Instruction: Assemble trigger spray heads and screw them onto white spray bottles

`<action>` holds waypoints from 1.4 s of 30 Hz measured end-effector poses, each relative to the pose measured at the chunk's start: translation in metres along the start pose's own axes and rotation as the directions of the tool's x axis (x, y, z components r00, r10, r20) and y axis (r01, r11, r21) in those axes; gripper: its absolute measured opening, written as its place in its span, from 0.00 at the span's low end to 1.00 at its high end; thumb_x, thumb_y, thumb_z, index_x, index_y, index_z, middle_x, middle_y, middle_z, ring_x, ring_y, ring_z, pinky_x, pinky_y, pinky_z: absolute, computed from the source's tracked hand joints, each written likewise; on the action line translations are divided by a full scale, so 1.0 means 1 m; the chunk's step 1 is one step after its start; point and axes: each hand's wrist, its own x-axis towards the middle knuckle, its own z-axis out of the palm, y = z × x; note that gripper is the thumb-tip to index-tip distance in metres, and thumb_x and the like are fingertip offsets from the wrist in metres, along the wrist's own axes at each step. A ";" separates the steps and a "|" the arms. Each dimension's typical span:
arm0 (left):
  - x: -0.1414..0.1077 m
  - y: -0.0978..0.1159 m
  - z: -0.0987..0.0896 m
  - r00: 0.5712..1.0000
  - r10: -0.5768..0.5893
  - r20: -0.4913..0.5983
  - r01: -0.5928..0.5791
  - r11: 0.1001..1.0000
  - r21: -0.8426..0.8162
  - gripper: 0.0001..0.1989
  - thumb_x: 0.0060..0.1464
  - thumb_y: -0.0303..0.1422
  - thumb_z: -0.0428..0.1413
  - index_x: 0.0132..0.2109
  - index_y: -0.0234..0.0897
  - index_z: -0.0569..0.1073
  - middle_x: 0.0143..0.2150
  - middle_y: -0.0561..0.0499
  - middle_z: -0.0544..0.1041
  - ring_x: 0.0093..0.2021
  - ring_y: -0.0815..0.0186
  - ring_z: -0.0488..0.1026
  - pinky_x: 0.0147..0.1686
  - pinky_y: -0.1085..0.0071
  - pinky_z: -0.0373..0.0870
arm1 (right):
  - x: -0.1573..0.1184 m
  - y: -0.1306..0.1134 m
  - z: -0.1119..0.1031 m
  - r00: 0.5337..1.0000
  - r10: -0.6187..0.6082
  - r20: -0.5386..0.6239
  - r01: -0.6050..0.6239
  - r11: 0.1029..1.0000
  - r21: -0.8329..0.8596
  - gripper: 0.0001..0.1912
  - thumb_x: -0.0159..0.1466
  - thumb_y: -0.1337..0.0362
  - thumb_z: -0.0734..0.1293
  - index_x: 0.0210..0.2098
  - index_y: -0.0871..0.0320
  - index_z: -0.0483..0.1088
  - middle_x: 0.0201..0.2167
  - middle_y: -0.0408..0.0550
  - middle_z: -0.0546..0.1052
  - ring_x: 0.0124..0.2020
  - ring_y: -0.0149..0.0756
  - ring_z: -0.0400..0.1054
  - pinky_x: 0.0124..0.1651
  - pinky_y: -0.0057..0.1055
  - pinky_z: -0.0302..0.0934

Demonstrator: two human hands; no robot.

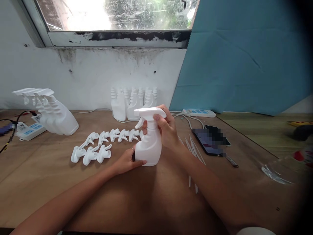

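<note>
In front of me stands a white spray bottle [149, 147] with its trigger head on the neck, nozzle pointing left. My left hand [129, 161] grips the lower body, thumb across the front near the base. Around the trigger head and collar, the fingers of my right hand [166, 125] are closed. Loose white trigger sprayer heads [90, 155] lie in two rows to the left of the bottle. White bottles without heads [119, 104] stand behind it against the wall. Thin white dip tubes [193, 147] lie on the table, partly hidden by my right forearm.
Spray bottles with heads fitted [57, 112] stand in a row at the left, beside a power strip [31, 130]. To the right are a phone [207, 142], a utility knife [231, 160], another power strip [199, 113] and a clear plastic bottle [283, 168]. The brown table [44, 186] meets the wall.
</note>
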 end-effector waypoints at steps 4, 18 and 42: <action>0.000 -0.002 0.000 1.000 0.003 0.000 -0.003 1.000 -0.010 0.34 0.51 0.43 0.61 0.61 0.33 0.62 0.54 0.43 0.74 0.52 0.54 0.70 0.50 0.61 0.67 | 0.000 0.000 0.000 1.000 0.003 0.008 -0.003 1.000 0.003 0.07 0.65 0.59 0.64 0.35 0.53 0.61 0.22 0.36 0.70 0.19 0.28 0.67 0.21 0.24 0.62; 0.000 -0.001 0.001 1.000 0.020 0.000 -0.020 0.999 -0.035 0.32 0.51 0.43 0.61 0.59 0.34 0.64 0.54 0.43 0.74 0.52 0.53 0.70 0.52 0.59 0.68 | 0.000 -0.001 0.000 1.000 0.027 -0.005 -0.027 1.000 0.006 0.08 0.65 0.57 0.64 0.35 0.52 0.61 0.22 0.37 0.70 0.20 0.30 0.67 0.21 0.26 0.62; 0.000 -0.002 0.001 0.999 0.034 -0.017 -0.033 0.999 0.023 0.32 0.51 0.43 0.61 0.59 0.34 0.64 0.54 0.43 0.73 0.52 0.53 0.70 0.52 0.58 0.68 | 0.000 -0.001 0.000 1.000 0.004 -0.015 -0.004 1.000 -0.019 0.08 0.64 0.57 0.65 0.35 0.53 0.62 0.22 0.37 0.70 0.21 0.29 0.67 0.25 0.27 0.64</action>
